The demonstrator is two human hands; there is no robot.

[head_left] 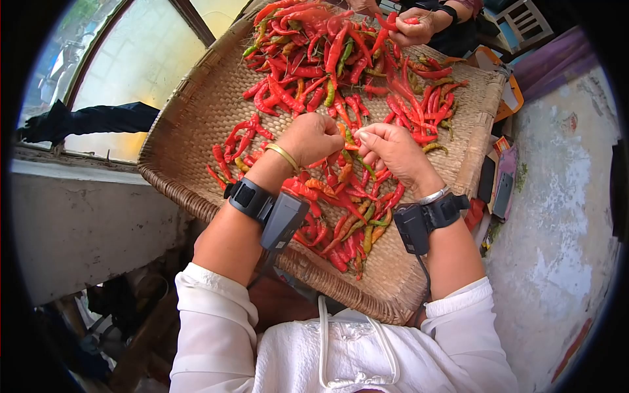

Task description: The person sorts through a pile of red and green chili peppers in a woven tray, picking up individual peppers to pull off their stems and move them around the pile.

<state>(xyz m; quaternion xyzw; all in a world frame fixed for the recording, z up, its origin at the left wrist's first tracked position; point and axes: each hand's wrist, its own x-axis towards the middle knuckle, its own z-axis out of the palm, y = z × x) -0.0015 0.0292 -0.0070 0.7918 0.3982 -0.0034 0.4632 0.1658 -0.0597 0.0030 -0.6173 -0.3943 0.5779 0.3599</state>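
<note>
Both my hands meet above a heap of chili peppers [341, 226], mostly red with some orange and green, in a shallow woven basket [409, 278]. My left hand [309, 139], with a gold bangle at the wrist, is closed around a chili pepper [348, 136] whose orange-red body shows at the fingertips. Just to the right, my right hand [396, 154] has thumb and forefinger pinched together beside that pepper. What sits in this pinch is too small to make out. A silver bracelet circles the right wrist.
A larger chili pile [314, 46] fills the basket's far side. Across it, another person's hand [419, 26] holds a red pepper. A window [134, 56] and ledge lie left. Boxes [501, 177] stand right of the basket. Dark devices are strapped to my wrists.
</note>
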